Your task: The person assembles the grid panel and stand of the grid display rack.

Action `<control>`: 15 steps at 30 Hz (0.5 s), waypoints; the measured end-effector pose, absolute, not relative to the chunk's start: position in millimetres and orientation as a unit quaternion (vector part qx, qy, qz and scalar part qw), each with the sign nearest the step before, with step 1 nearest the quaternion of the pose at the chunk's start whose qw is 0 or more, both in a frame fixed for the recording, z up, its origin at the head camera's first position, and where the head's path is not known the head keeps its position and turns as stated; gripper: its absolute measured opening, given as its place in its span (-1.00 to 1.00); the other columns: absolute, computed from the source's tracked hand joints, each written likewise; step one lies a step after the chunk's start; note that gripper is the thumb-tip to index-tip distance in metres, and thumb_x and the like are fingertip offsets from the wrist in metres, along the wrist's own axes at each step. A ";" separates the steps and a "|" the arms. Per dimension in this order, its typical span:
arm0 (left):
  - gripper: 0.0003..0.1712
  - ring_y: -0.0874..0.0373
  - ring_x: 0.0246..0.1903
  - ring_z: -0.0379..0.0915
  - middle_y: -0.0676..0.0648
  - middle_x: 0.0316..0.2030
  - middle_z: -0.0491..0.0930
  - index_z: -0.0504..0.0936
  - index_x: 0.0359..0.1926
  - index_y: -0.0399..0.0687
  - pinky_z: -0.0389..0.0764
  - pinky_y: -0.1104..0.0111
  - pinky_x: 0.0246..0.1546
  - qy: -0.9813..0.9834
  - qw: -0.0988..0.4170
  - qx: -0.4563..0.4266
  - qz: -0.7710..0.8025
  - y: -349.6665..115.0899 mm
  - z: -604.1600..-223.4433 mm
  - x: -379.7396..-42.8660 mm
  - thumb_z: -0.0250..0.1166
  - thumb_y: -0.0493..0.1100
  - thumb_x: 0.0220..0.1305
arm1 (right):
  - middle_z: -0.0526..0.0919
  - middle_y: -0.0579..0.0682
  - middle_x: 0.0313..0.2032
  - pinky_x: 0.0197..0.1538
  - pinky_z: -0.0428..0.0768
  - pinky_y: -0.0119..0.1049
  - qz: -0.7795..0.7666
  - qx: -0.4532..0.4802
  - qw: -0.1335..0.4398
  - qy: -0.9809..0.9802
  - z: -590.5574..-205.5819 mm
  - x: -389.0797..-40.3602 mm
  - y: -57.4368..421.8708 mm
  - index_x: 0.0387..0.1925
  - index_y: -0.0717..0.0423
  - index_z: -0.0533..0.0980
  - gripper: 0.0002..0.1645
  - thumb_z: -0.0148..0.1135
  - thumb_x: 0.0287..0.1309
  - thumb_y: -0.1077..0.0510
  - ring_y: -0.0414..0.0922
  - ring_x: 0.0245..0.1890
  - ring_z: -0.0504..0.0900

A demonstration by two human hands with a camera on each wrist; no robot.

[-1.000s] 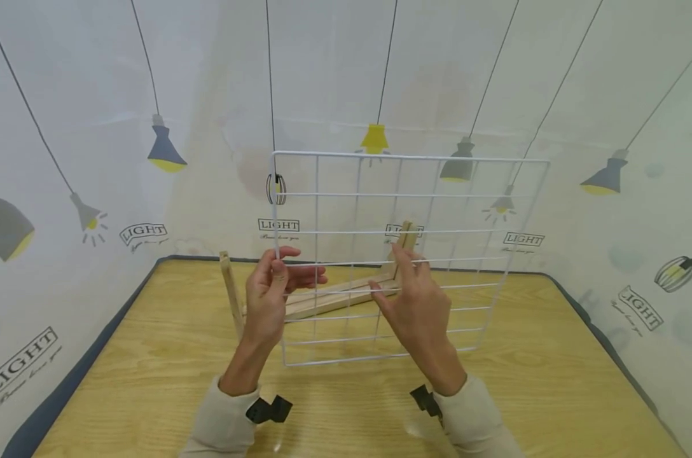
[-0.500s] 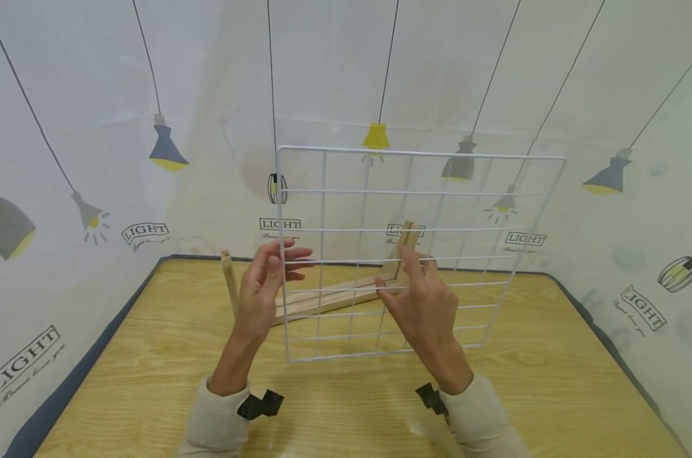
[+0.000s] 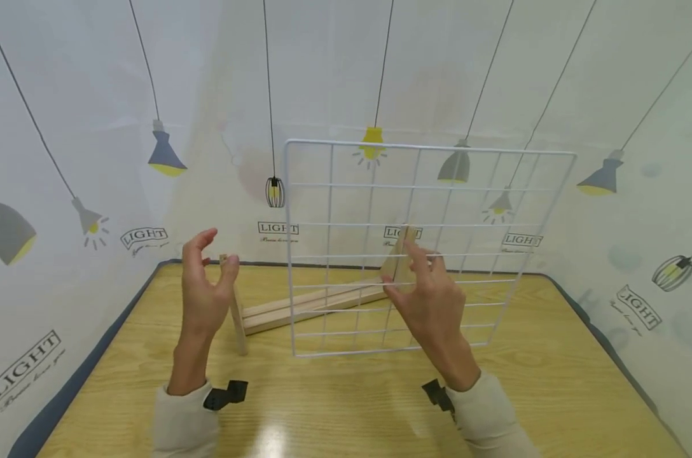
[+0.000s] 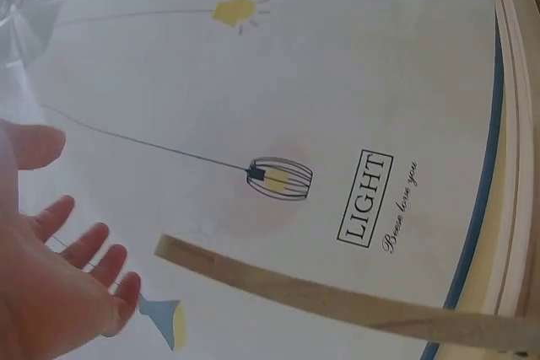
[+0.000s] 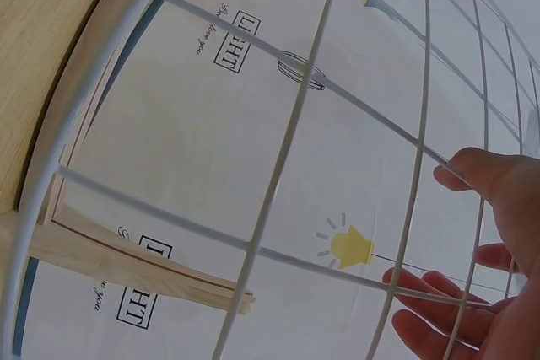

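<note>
Above the yellow wood-grain counter (image 3: 334,410), the white rectangular wire grid (image 3: 367,224) stands near-upright at centre-right, nearer than the pale wooden two-post frame (image 3: 317,310). The right hand (image 3: 432,305) pinches the grid between its fingers; the left hand (image 3: 205,302), fingers spread, hangs beside the frame's left post (image 3: 238,321).

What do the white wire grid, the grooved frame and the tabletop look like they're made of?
White wire grid: probably metal with a smooth white coating, from its thin, even bars. Grooved frame: seemingly bare wood, pale and matte with faint grain. Tabletop: glossy wood or wood-look laminate, from its grain and glare; I can't tell which.
</note>
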State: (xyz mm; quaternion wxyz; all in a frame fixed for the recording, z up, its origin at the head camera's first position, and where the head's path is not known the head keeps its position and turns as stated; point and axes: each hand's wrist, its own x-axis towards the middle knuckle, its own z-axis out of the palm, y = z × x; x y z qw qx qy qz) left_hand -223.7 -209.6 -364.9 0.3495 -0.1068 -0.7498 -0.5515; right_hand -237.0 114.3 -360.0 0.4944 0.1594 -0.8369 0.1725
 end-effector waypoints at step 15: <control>0.22 -0.51 0.24 0.25 -0.73 0.29 0.09 -0.55 0.42 -0.52 0.48 -0.17 0.09 -0.909 -0.061 -0.041 -0.410 -242.1 -388.9 -234.5 0.18 0.12 0.43 | 0.67 0.21 -0.25 -0.79 0.27 -0.24 0.169 0.142 0.499 -0.838 -347.6 -235.5 122.6 0.17 0.02 0.51 -0.23 0.55 -0.11 -0.10 0.07 -0.55 0.70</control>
